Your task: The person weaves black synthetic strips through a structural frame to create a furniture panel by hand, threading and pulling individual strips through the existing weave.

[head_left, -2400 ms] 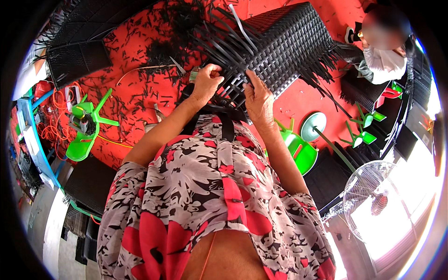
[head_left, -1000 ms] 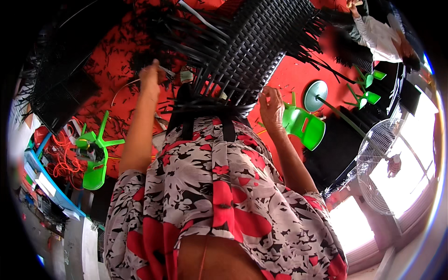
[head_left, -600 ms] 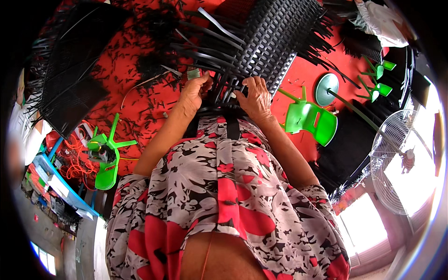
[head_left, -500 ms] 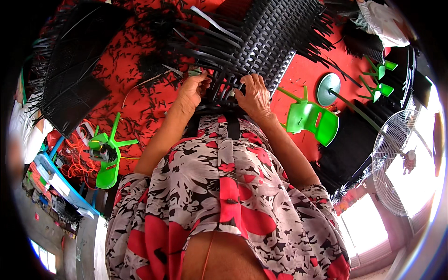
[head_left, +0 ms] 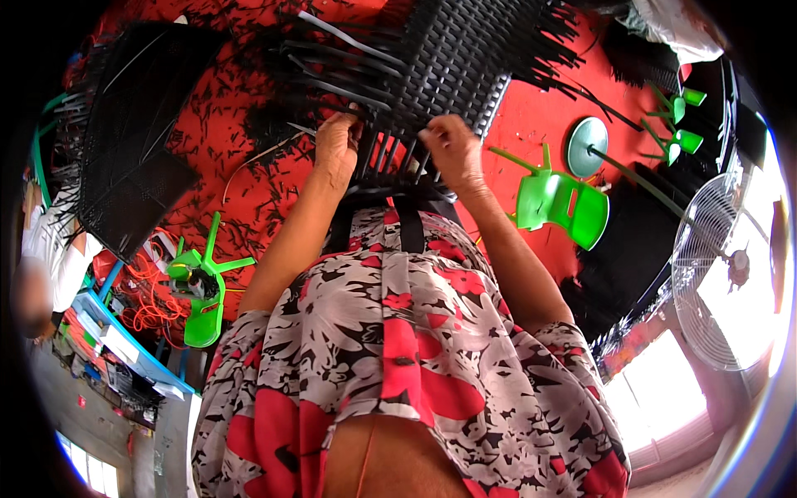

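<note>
A black woven panel (head_left: pixel 448 62) with loose strips along both sides reaches from my lap toward the far side. Its near part is open, with bare lengthwise bars (head_left: pixel 390 153) and red floor showing between them. My left hand (head_left: pixel 335 148) is closed at the panel's left edge, its fingertips around a black strip at the weave; the fingers partly hide it. Over the right part of the near weave, my right hand (head_left: pixel 455 153) has bent fingers and the thumb drawn in. Motion blurs its fingertips, and anything between them cannot be made out.
Black strip scraps (head_left: pixel 220 100) litter the red floor. A dark woven panel (head_left: pixel 137 149) lies at left. Green chairs (head_left: pixel 560 203) stand at right, another (head_left: pixel 203 290) at left by tangled orange cord (head_left: pixel 154 290). A standing fan (head_left: pixel 718 270) is at right. People in light clothing show at the edges.
My right hand has lifted off the weave and its fingers have drawn together. My left hand stays at the left edge, turned more upright. The panel sits slightly further left in view.
</note>
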Motion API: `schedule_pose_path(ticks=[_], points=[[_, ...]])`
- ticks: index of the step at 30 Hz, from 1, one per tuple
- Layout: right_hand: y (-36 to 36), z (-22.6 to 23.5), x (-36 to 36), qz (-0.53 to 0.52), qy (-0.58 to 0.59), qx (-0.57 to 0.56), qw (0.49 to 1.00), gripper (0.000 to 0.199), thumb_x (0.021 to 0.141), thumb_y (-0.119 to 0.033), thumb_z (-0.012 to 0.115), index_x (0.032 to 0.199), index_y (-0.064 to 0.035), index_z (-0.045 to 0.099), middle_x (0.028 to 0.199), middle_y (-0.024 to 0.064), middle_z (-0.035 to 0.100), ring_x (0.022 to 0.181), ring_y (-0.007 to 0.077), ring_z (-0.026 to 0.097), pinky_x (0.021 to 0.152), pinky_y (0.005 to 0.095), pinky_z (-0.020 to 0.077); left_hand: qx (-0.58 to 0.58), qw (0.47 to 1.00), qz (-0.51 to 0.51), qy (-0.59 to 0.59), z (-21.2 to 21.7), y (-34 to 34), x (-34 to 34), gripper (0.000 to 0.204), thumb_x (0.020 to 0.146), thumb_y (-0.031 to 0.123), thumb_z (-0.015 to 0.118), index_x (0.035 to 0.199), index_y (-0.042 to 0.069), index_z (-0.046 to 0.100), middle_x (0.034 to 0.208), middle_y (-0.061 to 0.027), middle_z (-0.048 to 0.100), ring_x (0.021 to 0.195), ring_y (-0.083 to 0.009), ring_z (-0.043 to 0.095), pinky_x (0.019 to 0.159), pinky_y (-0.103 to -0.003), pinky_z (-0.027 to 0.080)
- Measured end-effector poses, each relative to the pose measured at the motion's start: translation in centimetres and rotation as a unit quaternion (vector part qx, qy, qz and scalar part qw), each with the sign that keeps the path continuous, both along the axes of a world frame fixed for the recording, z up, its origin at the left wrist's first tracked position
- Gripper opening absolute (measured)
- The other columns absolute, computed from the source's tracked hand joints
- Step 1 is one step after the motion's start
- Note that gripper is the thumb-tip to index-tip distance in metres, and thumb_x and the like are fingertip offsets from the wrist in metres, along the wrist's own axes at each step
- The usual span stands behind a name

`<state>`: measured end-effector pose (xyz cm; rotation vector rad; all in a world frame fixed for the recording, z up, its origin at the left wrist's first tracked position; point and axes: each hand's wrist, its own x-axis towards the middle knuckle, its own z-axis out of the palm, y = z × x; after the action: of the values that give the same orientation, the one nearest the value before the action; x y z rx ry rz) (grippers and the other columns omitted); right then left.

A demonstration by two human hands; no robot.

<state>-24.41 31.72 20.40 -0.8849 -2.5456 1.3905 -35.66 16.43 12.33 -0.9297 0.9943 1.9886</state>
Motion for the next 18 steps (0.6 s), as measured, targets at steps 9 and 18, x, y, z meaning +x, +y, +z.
schedule_pose_path(ticks=[9, 18], points=[[2.5, -0.4, 7.7, -0.197, -0.116, -0.115, 0.967, 0.017, 0.080, -0.011, 0.064, 0.094, -0.0006, 0.061, 0.081, 0.0097, 0.064, 0.070, 0.0167, 0.062, 0.062, 0.0304, 0.0498, -0.253, 0.946, -0.115, 0.168, 3.1, -4.9, 1.1, 0.016, 0.089, 0.019, 0.061, 0.092, 0.003, 0.060, 0.077, -0.0022, 0.061, 0.067, -0.0123, 0.057, 0.060, -0.025, 0.046], [0.3, -3.0, 8.8, -0.218, -0.051, -0.360, 0.906, 0.019, 0.085, -0.010, 0.062, 0.098, 0.0028, 0.060, 0.079, 0.0080, 0.064, 0.064, 0.0135, 0.062, 0.055, 0.0257, 0.0502, -0.286, 0.499, -0.427, 0.698, 8.0, 0.9, 6.5, 0.006, 0.084, 0.007, 0.061, 0.088, 0.003, 0.061, 0.078, -0.0129, 0.063, 0.072, -0.0281, 0.062, 0.064, -0.035, 0.048]])
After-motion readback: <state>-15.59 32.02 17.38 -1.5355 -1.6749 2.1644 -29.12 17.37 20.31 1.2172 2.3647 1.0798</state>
